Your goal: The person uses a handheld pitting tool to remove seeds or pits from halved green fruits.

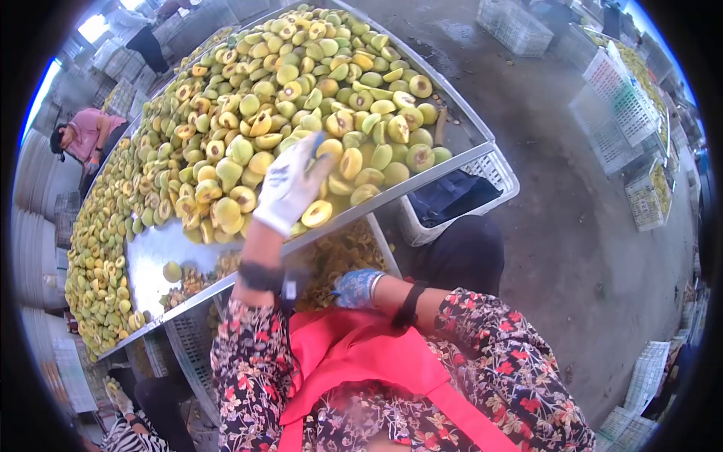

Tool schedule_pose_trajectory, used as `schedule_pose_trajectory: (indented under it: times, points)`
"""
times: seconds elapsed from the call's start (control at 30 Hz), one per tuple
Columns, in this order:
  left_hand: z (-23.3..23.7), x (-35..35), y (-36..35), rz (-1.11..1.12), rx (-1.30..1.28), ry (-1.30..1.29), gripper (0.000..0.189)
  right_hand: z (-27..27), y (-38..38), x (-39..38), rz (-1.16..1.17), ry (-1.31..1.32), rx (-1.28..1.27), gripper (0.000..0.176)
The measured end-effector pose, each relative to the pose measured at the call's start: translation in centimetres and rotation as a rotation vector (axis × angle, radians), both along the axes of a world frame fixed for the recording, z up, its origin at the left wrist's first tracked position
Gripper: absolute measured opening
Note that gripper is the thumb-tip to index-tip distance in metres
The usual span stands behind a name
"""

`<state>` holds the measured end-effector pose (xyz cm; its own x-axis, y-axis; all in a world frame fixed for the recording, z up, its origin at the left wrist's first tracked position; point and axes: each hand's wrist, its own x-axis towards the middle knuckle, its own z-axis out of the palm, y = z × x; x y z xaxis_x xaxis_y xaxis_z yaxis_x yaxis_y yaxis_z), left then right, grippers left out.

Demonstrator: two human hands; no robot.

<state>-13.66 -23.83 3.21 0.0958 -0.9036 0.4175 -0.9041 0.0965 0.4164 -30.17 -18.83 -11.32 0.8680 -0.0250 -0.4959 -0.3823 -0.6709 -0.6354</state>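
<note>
My left hand (pixel 288 183), in a white glove, reaches over the heap of green-yellow stone fruit (pixel 248 105), many of them cut in halves. Its thumb and fingers are apart, right at the fruit near the front rim of the metal table (pixel 422 179). A halved fruit (pixel 317 213) lies just beside the wrist, cut face up. Lower down, my right hand (pixel 357 288) wears a blue patterned glove. Its fingers are curled in front of my red apron (pixel 361 346), over a crate of brownish fruit scraps (pixel 339 256) below the table edge. What the curled fingers hold is hidden.
A white crate (pixel 506 181) with dark cloth stands under the table's right corner. At the left, a person in pink (pixel 94 135) is beside the heap; another person's gloved hand (pixel 118 395) shows lower left. Stacked crates (pixel 617 98) stand across the concrete floor.
</note>
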Motion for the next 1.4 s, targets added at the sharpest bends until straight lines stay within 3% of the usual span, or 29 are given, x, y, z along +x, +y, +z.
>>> schedule_pose_trajectory:
  times: [0.17,0.2,0.23,0.27,0.33,0.37,0.47,0.57,0.63,0.67,0.7,0.73,0.83,0.87,0.9,1.0,1.03,1.1,1.13,1.17,1.23,1.27,1.4]
  points:
    - [-4.7,-5.7,-15.1,-0.231,0.105,-0.160,0.042,-2.9,-0.3,0.5,0.150,-0.138,-0.069,0.034]
    - [-5.3,-6.8,-16.9,-0.202,0.199,-0.181,0.048,-2.6,0.0,0.2,0.022,-0.091,-0.019,0.033]
    - [-5.7,-7.6,-18.2,-0.176,0.367,-0.231,0.060,-8.4,1.0,1.4,0.061,-0.241,-0.041,0.031]
    - [-4.8,-8.7,-18.8,-0.130,0.578,-0.372,0.062,-9.0,1.5,1.0,-0.070,-0.291,-0.025,0.030]
    - [-5.1,-8.8,-20.0,-0.121,0.729,-0.449,0.061,-8.8,0.8,0.9,0.010,-0.292,-0.023,0.032]
    - [-4.8,-8.7,-20.0,-0.108,0.767,-0.439,0.060,-2.4,-0.3,-1.0,0.049,-0.173,-0.039,0.033]
    - [-4.1,-6.7,-17.7,-0.139,0.661,-0.430,0.057,-3.2,-1.0,-0.3,0.328,-0.244,-0.166,0.035]
    - [-1.6,-5.1,-13.5,-0.076,0.498,-0.193,0.057,0.9,-2.1,-2.7,-0.081,-0.215,0.049,0.027]
    - [-1.9,-2.1,-10.7,-0.068,0.370,-0.195,0.052,-0.5,-1.9,-2.9,-0.177,-0.266,0.154,0.026]
    - [-3.1,-0.1,-9.0,-0.091,0.205,-0.077,0.049,1.1,-2.2,-3.4,-0.211,-0.261,0.197,0.026]
    - [-2.0,0.3,-6.7,-0.014,0.237,0.074,0.047,2.6,-2.6,-3.8,-0.245,-0.256,0.239,0.027]
    - [-2.6,1.8,-4.8,0.021,0.222,0.317,0.046,3.6,-2.8,-3.9,-0.400,-0.069,0.555,0.029]
    - [1.7,0.3,2.5,0.110,0.363,0.803,0.036,8.4,-2.8,-5.7,-0.440,-0.411,0.425,0.030]
    - [0.3,1.7,4.4,0.073,0.345,0.939,0.037,2.8,-2.4,-2.9,-0.442,-0.605,0.386,0.031]
    - [0.8,0.6,6.6,0.116,0.343,1.070,0.035,3.8,-2.2,-2.8,-0.550,-0.580,0.560,0.031]
    - [-5.0,2.3,11.2,0.076,0.182,1.287,0.019,6.9,-1.2,-2.3,-0.785,-0.548,1.024,0.034]
    - [-7.7,3.7,12.4,0.037,0.173,1.298,0.020,5.7,-0.8,-1.0,-0.822,-0.605,0.962,0.034]
    - [-5.1,-1.5,14.3,0.099,0.352,1.015,0.043,3.2,-0.4,0.8,-0.855,-0.693,0.847,0.034]
    - [-4.7,-2.6,14.8,0.004,0.305,0.996,0.041,2.7,-0.3,1.0,-0.852,-0.725,0.798,0.035]
    - [-3.8,-2.6,14.7,-0.086,0.402,1.070,0.039,2.3,-0.2,1.3,-0.849,-0.757,0.748,0.035]
    - [-5.0,-2.4,16.1,0.107,0.418,1.265,0.036,4.9,-0.8,-0.7,-0.789,-0.722,0.770,0.034]
    - [-5.9,-2.2,16.8,0.092,0.382,1.290,0.036,4.9,-1.3,-0.7,-0.745,-0.648,0.702,0.044]
    - [-9.4,-0.6,17.9,0.006,0.202,1.527,0.036,9.1,-1.1,-2.5,-0.736,-0.563,0.692,0.036]
